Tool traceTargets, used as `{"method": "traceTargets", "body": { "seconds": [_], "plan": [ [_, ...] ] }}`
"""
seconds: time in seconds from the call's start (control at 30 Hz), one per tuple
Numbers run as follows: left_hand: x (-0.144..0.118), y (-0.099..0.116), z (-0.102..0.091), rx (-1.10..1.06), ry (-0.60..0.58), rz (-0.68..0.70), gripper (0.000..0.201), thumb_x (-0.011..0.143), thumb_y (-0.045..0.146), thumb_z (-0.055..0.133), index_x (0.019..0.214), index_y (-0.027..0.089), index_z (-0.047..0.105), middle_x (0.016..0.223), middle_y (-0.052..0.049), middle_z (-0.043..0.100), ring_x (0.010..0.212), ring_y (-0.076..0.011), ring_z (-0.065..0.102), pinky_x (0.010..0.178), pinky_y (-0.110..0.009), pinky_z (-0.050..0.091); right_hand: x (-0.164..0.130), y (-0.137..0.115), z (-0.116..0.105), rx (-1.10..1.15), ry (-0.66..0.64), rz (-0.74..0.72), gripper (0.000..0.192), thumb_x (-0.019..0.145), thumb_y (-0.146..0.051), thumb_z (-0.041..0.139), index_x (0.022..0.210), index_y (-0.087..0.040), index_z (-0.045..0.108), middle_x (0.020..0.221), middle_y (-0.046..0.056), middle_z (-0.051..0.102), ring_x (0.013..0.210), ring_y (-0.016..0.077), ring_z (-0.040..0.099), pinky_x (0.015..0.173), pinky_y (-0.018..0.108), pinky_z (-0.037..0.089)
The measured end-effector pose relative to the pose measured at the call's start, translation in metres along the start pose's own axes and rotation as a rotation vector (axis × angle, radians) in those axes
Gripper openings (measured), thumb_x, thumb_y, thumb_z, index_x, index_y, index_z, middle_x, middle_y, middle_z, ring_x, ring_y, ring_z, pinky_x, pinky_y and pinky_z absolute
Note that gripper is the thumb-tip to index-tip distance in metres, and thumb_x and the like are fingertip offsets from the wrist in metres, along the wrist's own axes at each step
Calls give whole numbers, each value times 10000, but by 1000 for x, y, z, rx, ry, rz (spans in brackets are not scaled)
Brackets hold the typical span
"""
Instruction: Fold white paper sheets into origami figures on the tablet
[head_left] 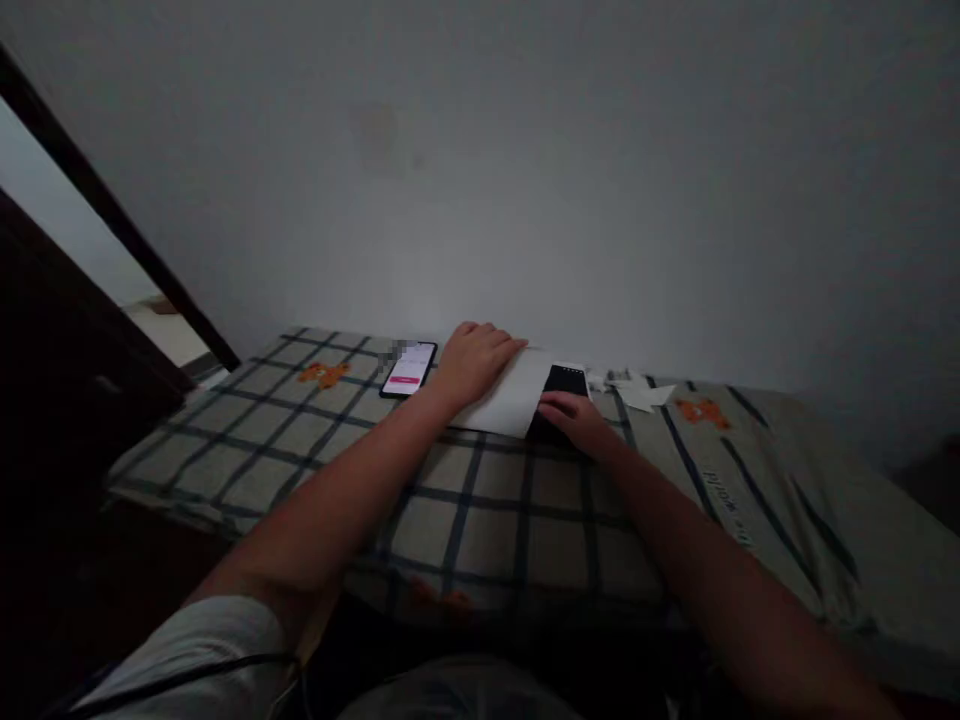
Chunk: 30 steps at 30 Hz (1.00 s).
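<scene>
A white sheet of paper (504,405) lies on the checked cloth in front of me, with a black piece (568,380) showing at its right end. The black piece bears a row of small light marks along its top. My left hand (480,358) rests flat on the sheet's left part, fingers stretched towards the right. At the sheet's right edge, my right hand (574,418) has its fingers curled together and appears to pinch that edge over the black piece; the thumb is hard to make out. Left of the sheet lies a phone (409,368) with a lit screen.
Torn white paper scraps (641,390) lie to the right of the black piece. The checked cloth (277,430), printed with orange bears, covers the surface. A pale wall (480,180) rises directly behind it. The room is dim, with a dark frame (112,190) at left.
</scene>
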<state>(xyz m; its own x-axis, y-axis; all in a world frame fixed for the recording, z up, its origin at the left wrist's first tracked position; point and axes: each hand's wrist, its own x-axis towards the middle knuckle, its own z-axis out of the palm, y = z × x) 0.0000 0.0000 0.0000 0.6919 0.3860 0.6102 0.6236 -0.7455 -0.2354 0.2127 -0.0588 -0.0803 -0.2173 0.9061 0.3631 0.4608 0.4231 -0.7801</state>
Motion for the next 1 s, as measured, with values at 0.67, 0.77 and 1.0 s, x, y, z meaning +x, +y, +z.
{"method": "traceTargets", "body": {
  "seconds": [0.67,0.77,1.0],
  "plan": [
    [-36,-9,83,-1112,163,-883,673,770,408,633,1327,119,389,1320,-187,459,1062,-232,562,879,-369,466,12,25,-5,497,433,324,234,707,-388,608,859,-224,544,619,-53,510,534,117,460,503,237,342],
    [-36,-7,86,-1481,67,-1027,574,786,410,616,1264,136,455,1216,-161,557,913,-198,627,753,-325,518,14,31,-5,516,468,315,259,711,-396,599,900,-228,546,658,-45,540,549,121,475,516,241,350],
    [-34,-4,78,-1709,153,-1057,527,653,186,753,1139,163,550,1094,-87,616,863,-133,624,782,-259,507,26,31,-8,389,538,302,327,706,-436,584,936,-205,570,751,-10,603,659,144,527,591,255,384]
  ]
}}
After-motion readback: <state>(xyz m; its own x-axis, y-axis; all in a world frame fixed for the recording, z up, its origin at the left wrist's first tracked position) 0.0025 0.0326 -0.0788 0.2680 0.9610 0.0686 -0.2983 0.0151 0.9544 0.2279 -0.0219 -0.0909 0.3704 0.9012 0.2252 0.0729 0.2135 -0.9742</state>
